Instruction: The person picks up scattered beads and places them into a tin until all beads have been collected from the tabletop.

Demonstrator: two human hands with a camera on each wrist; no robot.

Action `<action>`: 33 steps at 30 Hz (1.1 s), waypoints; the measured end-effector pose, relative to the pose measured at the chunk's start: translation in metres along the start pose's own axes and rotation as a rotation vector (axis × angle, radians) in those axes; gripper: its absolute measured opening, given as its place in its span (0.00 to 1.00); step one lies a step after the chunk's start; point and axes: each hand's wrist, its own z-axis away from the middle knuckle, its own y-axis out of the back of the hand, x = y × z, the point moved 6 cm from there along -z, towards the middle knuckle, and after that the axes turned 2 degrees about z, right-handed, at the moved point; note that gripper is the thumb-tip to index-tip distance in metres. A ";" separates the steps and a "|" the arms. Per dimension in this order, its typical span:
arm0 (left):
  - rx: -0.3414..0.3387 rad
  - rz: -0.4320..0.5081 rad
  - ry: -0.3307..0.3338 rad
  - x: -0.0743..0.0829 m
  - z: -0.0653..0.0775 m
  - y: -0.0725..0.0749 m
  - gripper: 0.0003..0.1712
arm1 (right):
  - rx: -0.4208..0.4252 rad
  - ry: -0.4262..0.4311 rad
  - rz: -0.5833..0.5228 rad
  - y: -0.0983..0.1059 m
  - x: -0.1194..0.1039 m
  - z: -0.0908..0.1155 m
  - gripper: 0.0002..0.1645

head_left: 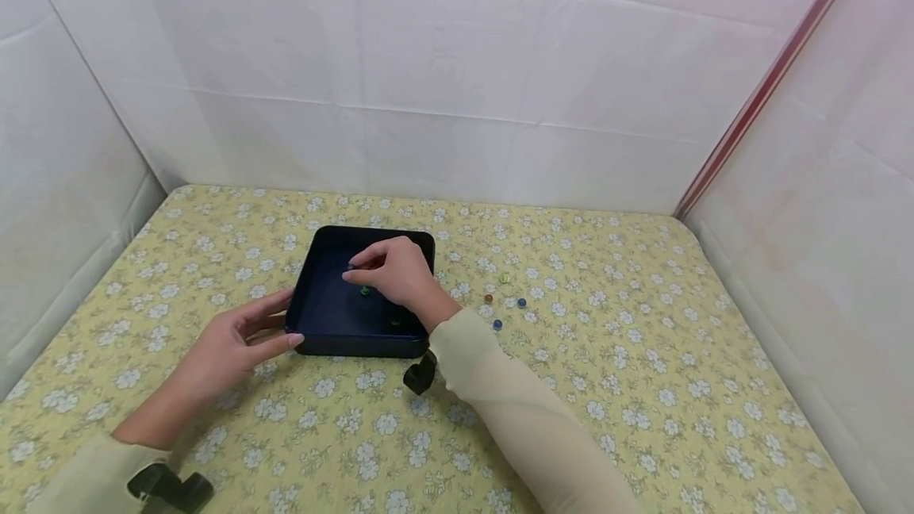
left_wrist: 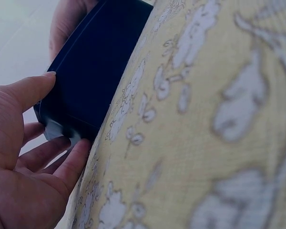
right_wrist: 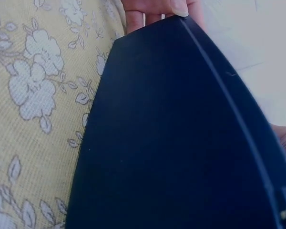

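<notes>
A dark, square, shallow tray [head_left: 360,346] stands on the table. At its front left corner my left hand [head_left: 239,339] holds it, thumb on the front wall and fingers round the left side; the left wrist view shows this hand [left_wrist: 31,157] close up. Over the tray's inside, my right hand [head_left: 400,272] pinches a small dark blue marble [head_left: 351,266] between thumb and fingertips. A green marble [head_left: 365,291] and a dark yellowish one [head_left: 395,322] lie on the tray floor. In the right wrist view the tray's wall [right_wrist: 157,129] hides most of the right hand.
Right of the tray lie a brown marble [head_left: 489,299], two blue marbles [head_left: 522,303] and a pale green one [head_left: 505,279]. A yellow flowered cloth [head_left: 643,387] covers the table. White sheet walls [head_left: 443,62] enclose it behind and at both sides.
</notes>
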 end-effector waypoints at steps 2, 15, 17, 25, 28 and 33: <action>0.000 -0.001 -0.001 -0.001 0.000 0.000 0.42 | -0.001 -0.018 0.006 -0.001 0.001 -0.002 0.09; -0.007 0.017 -0.004 0.001 0.000 0.000 0.42 | -0.015 -0.081 0.099 -0.004 0.008 -0.014 0.08; -0.006 0.014 -0.005 0.001 0.000 0.000 0.42 | -0.022 -0.097 0.111 -0.003 0.008 -0.016 0.08; -0.002 0.002 -0.010 0.000 0.001 0.000 0.42 | -0.042 -0.140 0.145 -0.005 0.009 -0.019 0.07; -0.002 0.005 -0.008 0.000 0.000 0.000 0.42 | -0.041 -0.142 0.149 -0.005 0.009 -0.019 0.07; -0.006 0.016 -0.003 0.000 0.000 0.000 0.42 | -0.043 -0.147 0.156 -0.005 0.010 -0.019 0.08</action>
